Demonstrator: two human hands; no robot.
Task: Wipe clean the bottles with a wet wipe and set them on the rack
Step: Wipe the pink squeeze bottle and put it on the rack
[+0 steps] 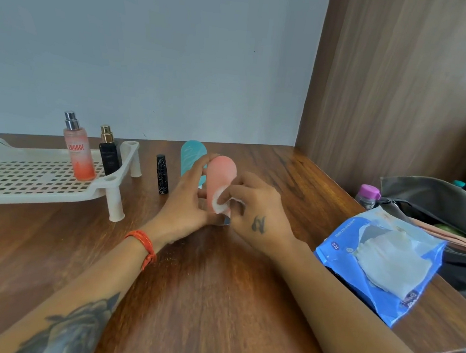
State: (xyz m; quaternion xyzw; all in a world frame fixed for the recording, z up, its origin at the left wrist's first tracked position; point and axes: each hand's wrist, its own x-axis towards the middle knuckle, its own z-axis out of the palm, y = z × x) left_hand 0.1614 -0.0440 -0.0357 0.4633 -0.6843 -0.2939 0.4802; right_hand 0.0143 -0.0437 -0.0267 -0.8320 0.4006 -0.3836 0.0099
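The rounded, matte salmon-pink bottle (221, 179) stands upright near the middle of the brown wooden worktop (215, 301), and I judge I am mid-wipe on it. My right hand (254, 209) pinches a small white wet wipe (219, 202) between curled fingers (229, 194) and presses it against the bottle's lower front. My left hand (189, 200) steadies the bottle from its left side, fingers nearly straight and laid along it, the fingertips up near its shoulder; whether the thumb wraps behind I cannot tell.

Just behind it stands a rounded turquoise bottle (192, 156), partly hidden by my left fingers, and to its left a slim black tube with pale streaks (162, 174); both are on the worktop and, I take it, not yet wiped. The cream perforated plastic rack on legs (37, 179) sits to the left and already carries a peach spray bottle with a silver nozzle (77, 151) and a black spray bottle with a gold nozzle (109, 154).

Next I would need to bring the wipe round the remaining surface, then close my left fingers on the bottle and carry it across to a free spot on the rack. The blue wet-wipe pack (382, 262) lies open to my right.
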